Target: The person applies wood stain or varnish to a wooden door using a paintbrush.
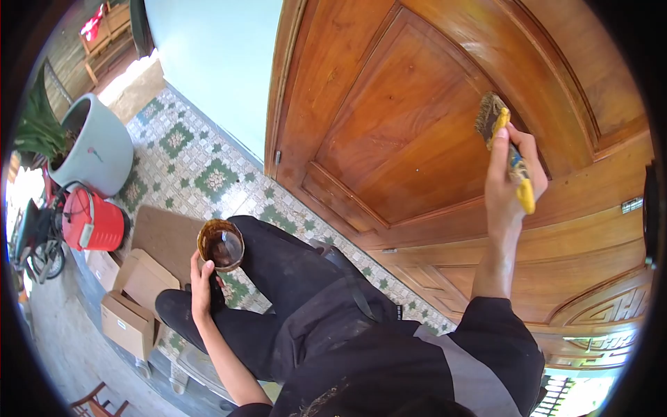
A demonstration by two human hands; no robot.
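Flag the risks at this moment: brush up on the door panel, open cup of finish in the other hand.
1. The cup of dark liquid sits in the left hand over the knee, open-topped; a tilt could spill it on the trousers or tiled floor.
2. The brush in the right hand is raised against the door; drips may run down the panel or the forearm.

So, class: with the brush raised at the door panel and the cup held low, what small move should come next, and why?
Probably draw the brush in the right hand along the door panel: its bristles already meet the glossy wood, while the left hand holds the cup of dark liquid away by the knee.
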